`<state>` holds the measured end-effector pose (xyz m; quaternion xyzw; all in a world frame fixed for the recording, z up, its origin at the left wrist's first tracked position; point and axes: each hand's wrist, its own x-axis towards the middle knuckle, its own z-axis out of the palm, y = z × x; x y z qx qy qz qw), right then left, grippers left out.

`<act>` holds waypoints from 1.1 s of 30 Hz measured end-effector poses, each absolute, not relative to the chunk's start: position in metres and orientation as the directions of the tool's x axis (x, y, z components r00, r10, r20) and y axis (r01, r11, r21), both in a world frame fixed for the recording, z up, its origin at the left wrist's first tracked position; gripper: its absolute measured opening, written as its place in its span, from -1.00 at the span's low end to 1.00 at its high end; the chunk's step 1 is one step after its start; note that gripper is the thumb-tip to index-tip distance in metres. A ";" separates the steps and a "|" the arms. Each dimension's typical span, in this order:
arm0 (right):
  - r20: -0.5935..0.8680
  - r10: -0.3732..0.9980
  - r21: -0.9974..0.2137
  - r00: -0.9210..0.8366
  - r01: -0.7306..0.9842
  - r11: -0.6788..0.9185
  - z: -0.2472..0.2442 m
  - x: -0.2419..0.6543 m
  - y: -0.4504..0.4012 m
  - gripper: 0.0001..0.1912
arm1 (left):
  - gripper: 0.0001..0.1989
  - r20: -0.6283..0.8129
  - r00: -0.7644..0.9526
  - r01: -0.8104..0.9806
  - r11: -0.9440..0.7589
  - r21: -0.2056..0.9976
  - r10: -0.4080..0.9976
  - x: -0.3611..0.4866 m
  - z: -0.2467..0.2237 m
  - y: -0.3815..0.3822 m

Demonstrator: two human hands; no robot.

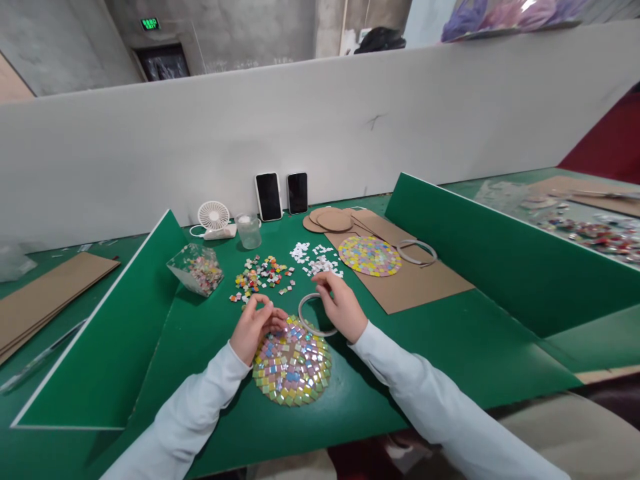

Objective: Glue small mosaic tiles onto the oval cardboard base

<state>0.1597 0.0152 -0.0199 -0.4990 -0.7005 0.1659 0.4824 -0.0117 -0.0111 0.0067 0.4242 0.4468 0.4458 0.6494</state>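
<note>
A round mosaic (293,367) of small glossy yellow, pink, blue and green tiles lies on the green table, with a small gap near its middle. My left hand (256,327) is over its upper left edge, thumb and index finger pinched together; anything between them is too small to name. My right hand (341,305) is at the right side of a grey ring (301,313), fingers curled, and its fingertips are near the loose white pieces (323,261). What it holds, if anything, is hidden. Loose coloured tiles (260,275) are scattered beyond my left hand.
A clear container of tiles (199,270) stands left, near a glass (249,232), a white fan (214,217) and two phones (269,197). At right, a second mosaic (370,256) and another ring (417,252) rest on cardboard (415,290). Green dividers (480,260) flank the workspace.
</note>
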 end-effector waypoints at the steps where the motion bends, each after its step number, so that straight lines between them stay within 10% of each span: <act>1: 0.509 0.859 -0.722 -0.045 0.521 0.455 -0.019 0.157 0.012 -0.86 | -0.64 -0.202 0.213 -0.188 0.243 0.952 0.956 -0.011 0.007 -0.012; 33: 0.545 0.799 -0.594 -0.256 0.554 0.583 -0.014 0.139 -0.009 -0.82 | -0.72 -0.218 0.272 0.028 0.219 0.975 0.937 -0.008 0.005 -0.012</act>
